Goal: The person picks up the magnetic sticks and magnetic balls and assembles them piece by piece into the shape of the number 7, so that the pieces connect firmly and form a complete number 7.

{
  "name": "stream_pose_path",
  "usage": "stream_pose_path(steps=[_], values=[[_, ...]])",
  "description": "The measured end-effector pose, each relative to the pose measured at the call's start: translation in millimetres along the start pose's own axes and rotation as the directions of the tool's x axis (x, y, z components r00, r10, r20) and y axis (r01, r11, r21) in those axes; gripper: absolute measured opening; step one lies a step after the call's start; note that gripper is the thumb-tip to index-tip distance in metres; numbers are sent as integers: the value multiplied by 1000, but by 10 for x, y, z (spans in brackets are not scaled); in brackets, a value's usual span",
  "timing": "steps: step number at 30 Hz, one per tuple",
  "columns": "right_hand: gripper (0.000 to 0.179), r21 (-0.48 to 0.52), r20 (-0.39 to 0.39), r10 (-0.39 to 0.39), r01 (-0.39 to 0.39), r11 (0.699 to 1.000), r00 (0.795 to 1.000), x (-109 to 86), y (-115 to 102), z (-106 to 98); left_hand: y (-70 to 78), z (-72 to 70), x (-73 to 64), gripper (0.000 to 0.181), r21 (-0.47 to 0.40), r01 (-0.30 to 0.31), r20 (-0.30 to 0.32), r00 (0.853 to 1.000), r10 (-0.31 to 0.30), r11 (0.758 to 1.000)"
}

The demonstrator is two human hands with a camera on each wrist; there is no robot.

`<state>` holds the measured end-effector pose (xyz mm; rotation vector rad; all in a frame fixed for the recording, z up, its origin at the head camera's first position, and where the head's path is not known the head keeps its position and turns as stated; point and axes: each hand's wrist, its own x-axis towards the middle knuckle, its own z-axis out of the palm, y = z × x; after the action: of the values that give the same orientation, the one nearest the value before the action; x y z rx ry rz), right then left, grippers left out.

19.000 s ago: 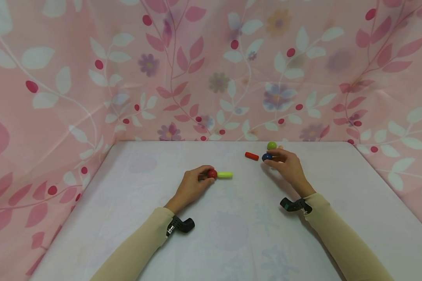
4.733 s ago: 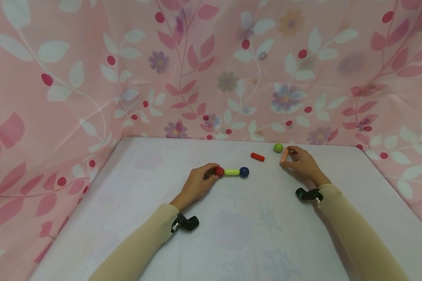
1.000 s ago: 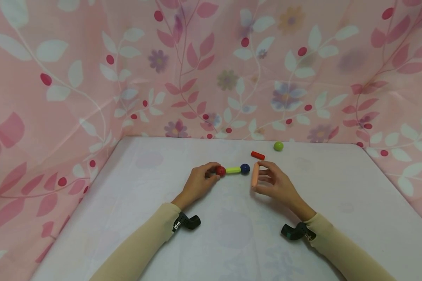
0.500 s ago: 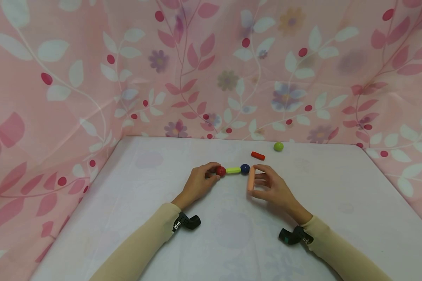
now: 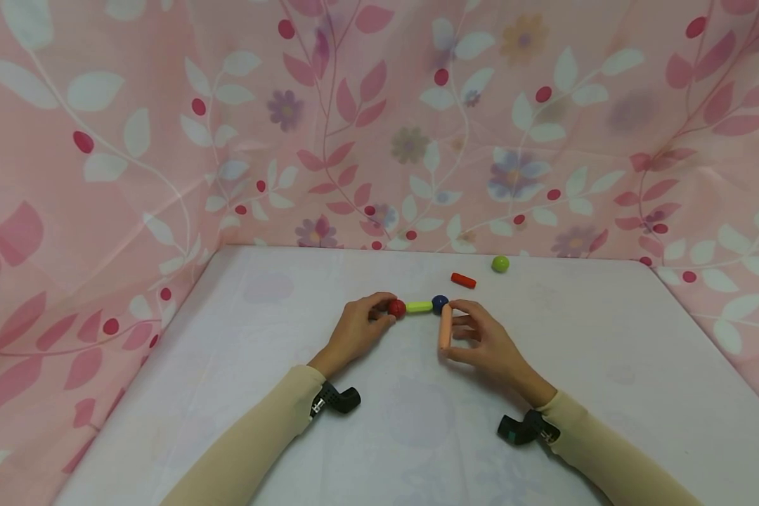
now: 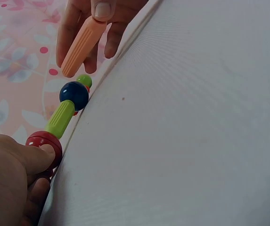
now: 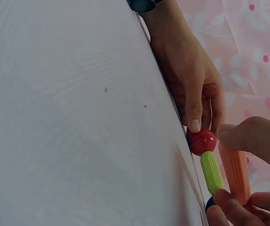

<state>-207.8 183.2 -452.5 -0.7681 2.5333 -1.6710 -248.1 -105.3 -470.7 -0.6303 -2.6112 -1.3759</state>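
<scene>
In the head view my left hand (image 5: pixel 354 327) pinches a red ball (image 5: pixel 396 308) between fingers and thumb. A yellow-green rod (image 5: pixel 419 307) joins that ball to a dark blue ball (image 5: pixel 439 303), and the three lie in a line. My right hand (image 5: pixel 490 344) holds an orange ridged rod (image 5: pixel 445 327) by its two ends, crosswise to the line. The orange rod's far end is close to the blue ball; in the left wrist view the rod (image 6: pixel 84 47) appears slightly apart from the blue ball (image 6: pixel 74 95). Right fingers partly hide the blue ball (image 7: pixel 210 203) in the right wrist view.
Behind the blue ball a short red rod (image 5: pixel 463 280) lies on the white-covered table (image 5: pixel 259 422). A light green ball (image 5: pixel 500 264) sits near the table's back edge. A pink floral cloth (image 5: pixel 379 126) hangs behind and at the sides.
The blue ball has joined the yellow-green rod since the oldest frame. My right hand has since picked up the orange rod and carried it left to the blue ball; my left hand stays on the red ball.
</scene>
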Motion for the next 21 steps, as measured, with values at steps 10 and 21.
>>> stream_pose_path(steps=[10,21], values=[[84,1,11,-21,21,1000,1000,2,52,65,9,-11,2,36,12,4,2,1000,-4,1000],[82,61,31,-32,30,998,999,-3,52,109,16,-4,-3,36,14,2,-6,1000,-1,1000]])
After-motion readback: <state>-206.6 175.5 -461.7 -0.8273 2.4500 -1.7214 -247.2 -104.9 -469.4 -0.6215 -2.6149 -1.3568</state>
